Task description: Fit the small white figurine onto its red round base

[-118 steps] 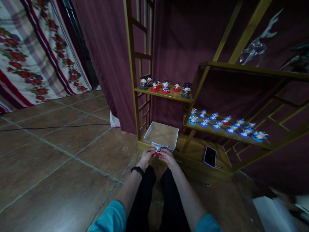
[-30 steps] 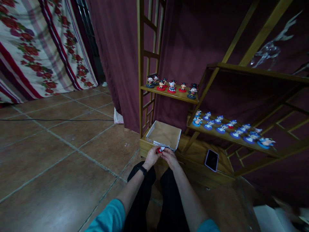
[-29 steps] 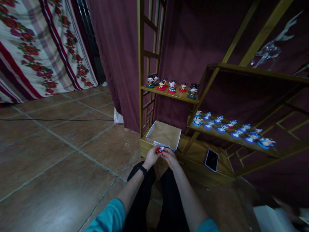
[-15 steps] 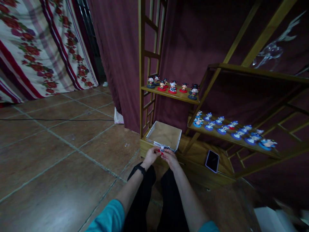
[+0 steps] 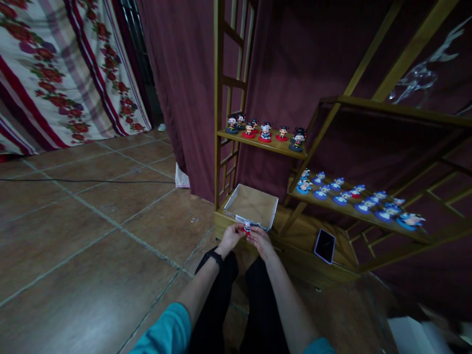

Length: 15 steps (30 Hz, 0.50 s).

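Observation:
Between my two hands is a small figurine [image 5: 247, 226] with a white head and a red base, held upright. My left hand [image 5: 230, 238], with a dark band on its wrist, grips the figurine's left side. On its right side, the fingers of my right hand [image 5: 259, 241] are closed on it too. Just beyond my hands stands an open cardboard box [image 5: 254, 201] with white walls; no contents show in the part I see. Several figurines with red or black bases, such as a white-headed figurine [image 5: 265, 132], stand on the upper left shelf [image 5: 258, 141].
Several blue and purple figurines [image 5: 342, 197] line the right shelf [image 5: 324, 201]. A phone [image 5: 325, 245] lies on the cabinet's lower board. A clear glass deer [image 5: 416, 81] stands higher up. Wooden posts [image 5: 218, 98] frame the shelves. A dark cable [image 5: 84, 181] crosses the floor.
The view has shifted very slightly. Both hands stay in front of the box with the figurine between them.

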Tool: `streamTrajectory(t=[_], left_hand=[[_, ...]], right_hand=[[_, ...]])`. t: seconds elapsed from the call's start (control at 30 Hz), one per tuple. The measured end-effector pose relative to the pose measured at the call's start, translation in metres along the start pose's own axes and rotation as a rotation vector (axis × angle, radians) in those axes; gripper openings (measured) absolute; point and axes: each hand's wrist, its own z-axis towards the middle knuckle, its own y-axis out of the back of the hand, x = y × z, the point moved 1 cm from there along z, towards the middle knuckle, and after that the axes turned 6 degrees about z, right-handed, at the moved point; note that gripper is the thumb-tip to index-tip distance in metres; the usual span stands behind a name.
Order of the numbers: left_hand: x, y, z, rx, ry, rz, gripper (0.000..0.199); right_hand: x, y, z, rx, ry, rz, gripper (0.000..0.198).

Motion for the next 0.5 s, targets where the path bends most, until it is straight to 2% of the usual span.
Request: streamTrajectory(t=[0.17,0.33,0.5], left_hand=[[-0.0024,-0.0014,-0.0003,0.024,-0.025,-0.016,0.027],[-0.0049,-0.0028,0.0002,0.081,-0.053,0.114,0.023],[-0.0048,-0.0040,-0.0020,-0.008,-0.110,0.260,0.024]], right_hand=[[0.0025,-0.0027,-0.0026,0.003,-0.006,-0.007,0.031],[0.0033,-0.0041,-0.0037,0.019,-0.015,-0.010,0.032],[0.0020,-0.0037,-0.0023,0.019,-0.003,0.005,0.032]])
